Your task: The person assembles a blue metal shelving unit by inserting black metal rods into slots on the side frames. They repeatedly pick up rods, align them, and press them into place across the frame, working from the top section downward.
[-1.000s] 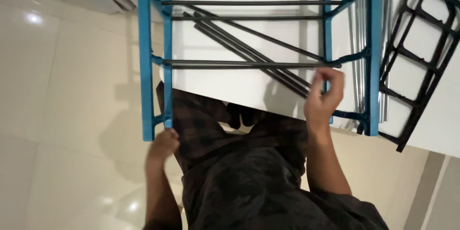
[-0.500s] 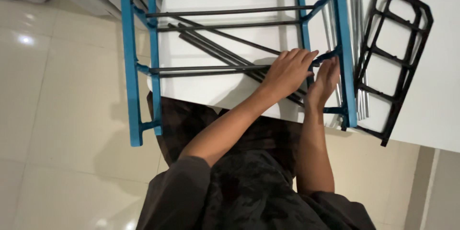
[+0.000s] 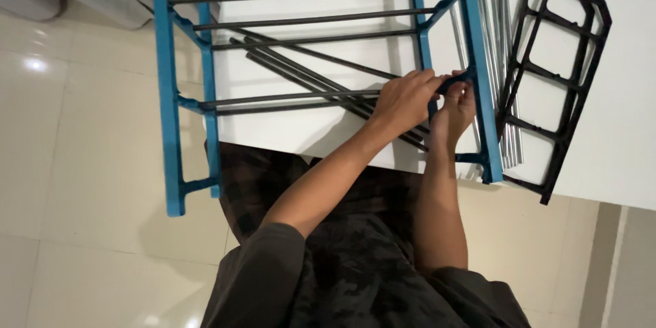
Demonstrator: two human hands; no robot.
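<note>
We have both hands together at the right side of the blue rack, which lies flat with one half on the white worktop and the other half hanging over the tiled floor, so the joints stay within easy reach from where we stand. Our left hand crosses over from eight o'clock and closes its fingers around the end of a dark rod just where it meets the blue side rail; holding it there keeps the rod lined up with its socket. Our right hand sits just beside it, at three o'clock of the left, fingers pinched narrow on the same joint, though exactly what they grip is hidden behind the left hand. Loose dark rods lie slantwise across the frame, parked inside it, we judge, so they do not roll off. A bundle of silver rods rests at three o'clock of the rail, and a black side frame lies flat beyond them, well apart from our hands.
</note>
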